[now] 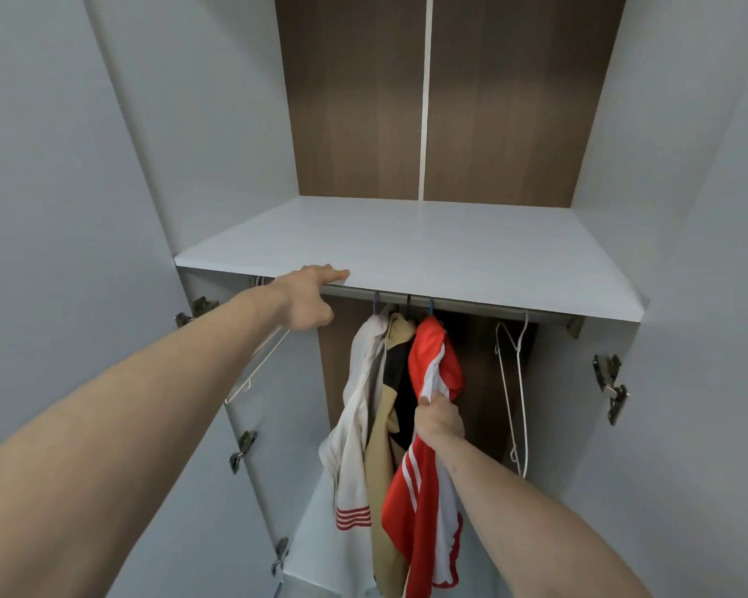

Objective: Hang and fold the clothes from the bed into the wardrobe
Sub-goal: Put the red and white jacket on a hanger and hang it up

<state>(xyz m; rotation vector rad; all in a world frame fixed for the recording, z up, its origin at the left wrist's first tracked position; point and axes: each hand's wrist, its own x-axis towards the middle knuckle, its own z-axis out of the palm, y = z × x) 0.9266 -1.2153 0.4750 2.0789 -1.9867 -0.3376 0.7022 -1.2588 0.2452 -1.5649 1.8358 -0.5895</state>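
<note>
Right hand (439, 418) fingers clench red jersey (432, 364); left hand (305, 302) fingers extended on shelf (407, 248).

— Where is everything in front of you?

— The white wardrobe shelf (428, 248) lies straight ahead, with the metal hanging rail (471, 305) just under its front edge. My left grip (305, 302) rests at that front edge, toward the left end. Three garments hang side by side near the rail's middle: the white striped-hem shirt (355, 407) on the left, the beige and black garment (391, 394) between, the red and white striped jersey (428, 459) on the right.

— And your other hand?

— My right grip (439, 418) clutches the jersey, below the rail. An empty white wire hanger (514, 390) hangs well to the right; another white wire hanger (258, 366) sits left, behind my left wrist.
</note>
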